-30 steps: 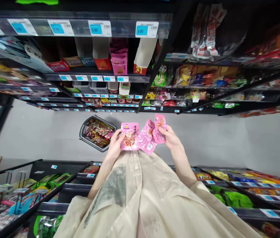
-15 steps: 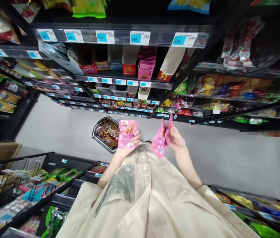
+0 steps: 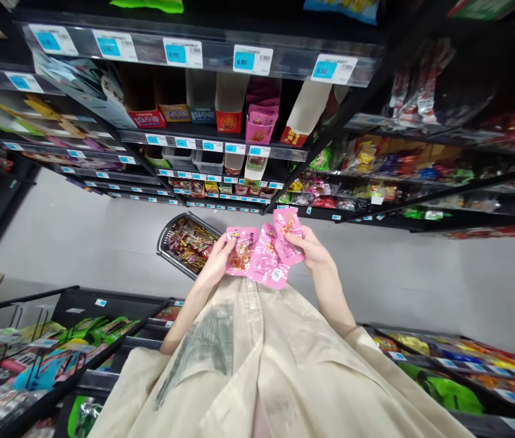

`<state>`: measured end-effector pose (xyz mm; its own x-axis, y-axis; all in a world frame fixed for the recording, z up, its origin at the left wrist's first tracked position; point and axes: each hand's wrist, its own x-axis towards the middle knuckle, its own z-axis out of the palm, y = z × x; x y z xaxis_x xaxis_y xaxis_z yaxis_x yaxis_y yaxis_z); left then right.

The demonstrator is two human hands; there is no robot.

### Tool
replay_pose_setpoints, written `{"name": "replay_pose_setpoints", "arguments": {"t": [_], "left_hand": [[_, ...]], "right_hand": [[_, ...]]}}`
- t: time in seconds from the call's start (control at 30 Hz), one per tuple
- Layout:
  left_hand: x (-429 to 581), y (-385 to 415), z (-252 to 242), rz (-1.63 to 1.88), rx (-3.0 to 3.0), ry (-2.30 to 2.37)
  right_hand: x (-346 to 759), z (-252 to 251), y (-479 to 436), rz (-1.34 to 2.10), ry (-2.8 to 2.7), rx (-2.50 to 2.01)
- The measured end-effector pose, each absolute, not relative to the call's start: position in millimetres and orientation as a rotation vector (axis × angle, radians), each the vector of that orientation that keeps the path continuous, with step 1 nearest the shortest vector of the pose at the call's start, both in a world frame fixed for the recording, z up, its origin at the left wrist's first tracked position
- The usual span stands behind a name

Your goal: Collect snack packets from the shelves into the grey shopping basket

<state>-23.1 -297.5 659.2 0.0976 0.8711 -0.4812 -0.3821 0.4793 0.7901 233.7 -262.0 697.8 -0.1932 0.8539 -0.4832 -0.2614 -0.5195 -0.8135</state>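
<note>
Pink packets (image 3: 264, 255) fanned just right of basket (image 3: 184, 243): L hand (image 3: 215, 263) pinches leftmost, R hand (image 3: 313, 250) pinches other two; L nearer basket.

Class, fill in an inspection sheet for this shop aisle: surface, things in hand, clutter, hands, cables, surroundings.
Surface: grey floor; no table, the work is held in the air.
Job's things: three pink snack packets, fanned and overlapping.
Clutter: basket on the floor, full of wrapped snacks.
Grippers: left hand pinches the leftmost packet; right hand grips the rightmost.
Cables: nothing seen.
Surroundings: shelves with price tags ahead; lower racks of bagged snacks on both sides.
</note>
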Motion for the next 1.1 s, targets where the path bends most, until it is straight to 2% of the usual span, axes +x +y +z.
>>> {"name": "replay_pose_setpoints", "arguments": {"t": [0.2, 0.43, 0.53, 0.7, 0.87, 0.97, 1.1], "left_hand": [[-16, -300, 672, 0.929, 0.602, 1.080], [-17, -302, 693, 0.867, 1.331, 1.479], [-17, -300, 692, 0.803, 1.426, 1.466], [-17, -303, 682, 0.900, 1.622, 1.529], [-13, -307, 689, 0.781, 1.967, 1.303], [-10, -307, 690, 0.684, 1.928, 1.223], [-13, -305, 670, 0.739, 1.497, 1.295]], "right_hand": [[229, 705, -256, 1.920, -0.797, -1.357], [225, 714, -264, 1.860, -0.789, -1.456], [226, 719, -267, 1.835, -0.793, -1.488], [231, 722, -266, 1.845, -0.751, -1.544], [219, 721, -268, 1.825, -0.626, -1.570], [206, 723, -271, 1.874, -0.572, -1.499], [207, 724, -273, 1.891, -0.484, -1.399]]}}
